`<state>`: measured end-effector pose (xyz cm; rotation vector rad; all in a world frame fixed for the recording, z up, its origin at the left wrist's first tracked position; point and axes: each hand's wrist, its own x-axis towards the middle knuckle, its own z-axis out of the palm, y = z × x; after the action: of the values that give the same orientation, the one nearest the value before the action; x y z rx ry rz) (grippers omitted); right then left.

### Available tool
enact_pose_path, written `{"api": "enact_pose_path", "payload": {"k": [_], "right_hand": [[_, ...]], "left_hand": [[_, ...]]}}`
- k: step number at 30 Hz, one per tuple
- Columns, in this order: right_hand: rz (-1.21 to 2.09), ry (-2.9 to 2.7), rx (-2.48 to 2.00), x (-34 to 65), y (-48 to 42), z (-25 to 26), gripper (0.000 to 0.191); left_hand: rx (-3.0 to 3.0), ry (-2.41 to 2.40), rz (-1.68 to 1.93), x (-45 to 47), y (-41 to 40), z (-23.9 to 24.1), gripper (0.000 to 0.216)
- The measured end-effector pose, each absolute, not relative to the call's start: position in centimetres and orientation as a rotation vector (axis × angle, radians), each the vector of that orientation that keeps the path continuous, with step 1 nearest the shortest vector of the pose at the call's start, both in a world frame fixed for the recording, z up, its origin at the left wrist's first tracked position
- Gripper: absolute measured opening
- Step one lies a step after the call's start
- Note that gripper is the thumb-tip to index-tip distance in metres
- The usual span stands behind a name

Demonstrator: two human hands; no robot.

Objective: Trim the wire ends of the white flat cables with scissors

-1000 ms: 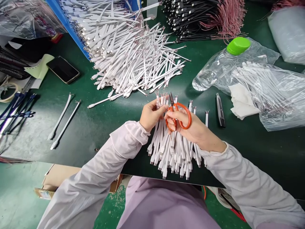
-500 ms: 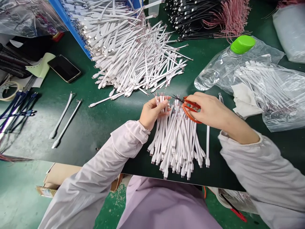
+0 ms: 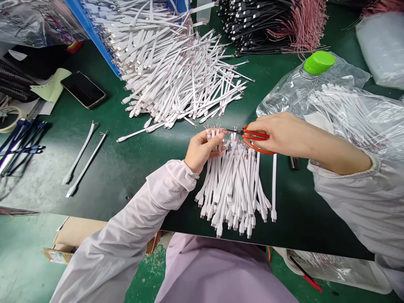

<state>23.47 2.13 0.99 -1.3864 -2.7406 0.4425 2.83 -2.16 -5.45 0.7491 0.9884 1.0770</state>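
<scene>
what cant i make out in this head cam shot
In the head view:
- Scissors: handles partly covered by the right hand; contact between tips and wires too small to tell.
- Left hand: some fingers hidden by the white cables it holds.
- Dark-ended object: mostly hidden by the right hand and wrist.
- Black cables: pile cut off by the top edge.

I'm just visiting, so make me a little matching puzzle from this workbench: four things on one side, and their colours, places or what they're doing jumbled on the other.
Column one
1. scissors
2. phone
3. bottle cap
4. left hand

Column two
A. green
B. holding white cables
C. held in the right hand
D. lying on the table, toward the left

Pairs: 1-C, 2-D, 3-A, 4-B
</scene>
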Motion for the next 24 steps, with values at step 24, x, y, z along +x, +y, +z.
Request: {"api": "enact_pose_path", "payload": {"k": [24], "right_hand": [[0.862,-2.588,-1.309,23.7,3.2,1.4,0.041]], "left_hand": [[0.76,0.999,1.049,2.8,-2.3,-5.1,0.023]]}}
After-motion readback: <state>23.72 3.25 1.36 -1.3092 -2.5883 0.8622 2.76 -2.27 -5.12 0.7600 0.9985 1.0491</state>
